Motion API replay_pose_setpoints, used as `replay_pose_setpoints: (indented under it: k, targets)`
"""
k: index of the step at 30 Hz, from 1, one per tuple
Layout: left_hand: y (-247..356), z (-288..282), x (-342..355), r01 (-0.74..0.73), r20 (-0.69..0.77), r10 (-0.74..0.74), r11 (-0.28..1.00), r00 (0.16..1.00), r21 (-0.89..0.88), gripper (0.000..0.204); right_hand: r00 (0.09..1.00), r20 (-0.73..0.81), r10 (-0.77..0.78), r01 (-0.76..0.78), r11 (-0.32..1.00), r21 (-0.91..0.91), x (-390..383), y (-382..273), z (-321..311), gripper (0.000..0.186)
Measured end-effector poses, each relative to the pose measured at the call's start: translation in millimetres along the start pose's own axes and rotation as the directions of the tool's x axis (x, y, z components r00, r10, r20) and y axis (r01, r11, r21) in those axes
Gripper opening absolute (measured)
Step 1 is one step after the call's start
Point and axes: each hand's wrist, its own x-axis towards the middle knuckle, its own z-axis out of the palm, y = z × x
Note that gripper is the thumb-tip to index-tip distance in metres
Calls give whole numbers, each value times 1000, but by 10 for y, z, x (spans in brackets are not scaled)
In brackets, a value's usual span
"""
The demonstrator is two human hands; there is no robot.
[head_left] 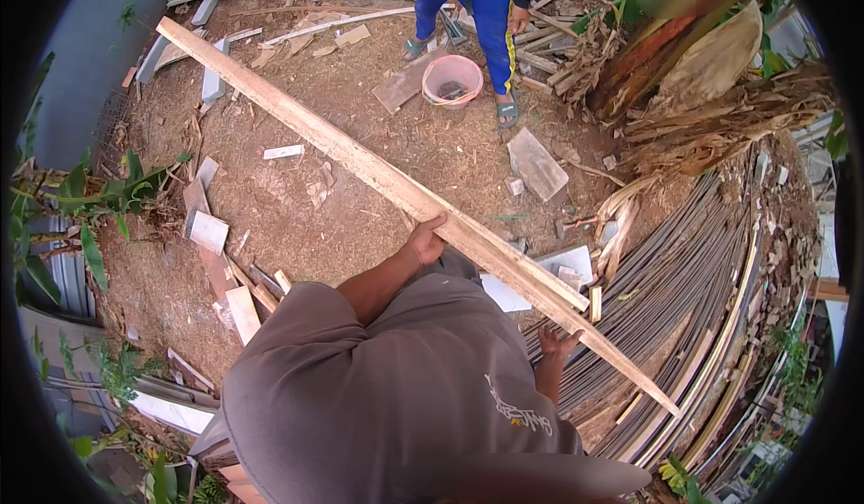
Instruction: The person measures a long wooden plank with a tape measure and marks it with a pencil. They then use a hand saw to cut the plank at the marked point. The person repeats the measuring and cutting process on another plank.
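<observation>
Our left hand (427,241) curls round the board (360,164), thumb on top, fingertips hidden beneath; our right hand (558,346), spread open, touches its edge. The board slants, one end above the rods (661,265); whether the right palm bears weight, we can't tell.

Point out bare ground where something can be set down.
One patch lies between the pink bucket and the held long board; another, between the left hand and the scattered offcuts at left. The right side is crowded with dark rods.
</observation>
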Motion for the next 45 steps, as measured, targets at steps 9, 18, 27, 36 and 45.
replay_pose_setpoints:
  k: [9,18,27,36,45]
  targets:
    - [111,-436,-1368,233,-177,-153,683,972,692,60,969,31,-246,179,780,600,49,551,-444,95]
    - [1233,-145,-2461,-142,447,-111,-989,888,36,97,955,163,-248,70,723,687,-581,992,-1036,77]
    - [1690,-233,-2348,-352,398,-240,-905,885,238,73,785,365,-500,-12,578,816,-1074,842,-1168,82]
    - [1644,-636,-2306,-318,661,-204,-946,722,55,40,576,447,-684,-98,485,869,-1206,542,-940,86]
    - [1383,-420,-2138,-240,930,-33,-969,365,60,32,787,100,-609,282,500,819,-1018,437,-701,95]
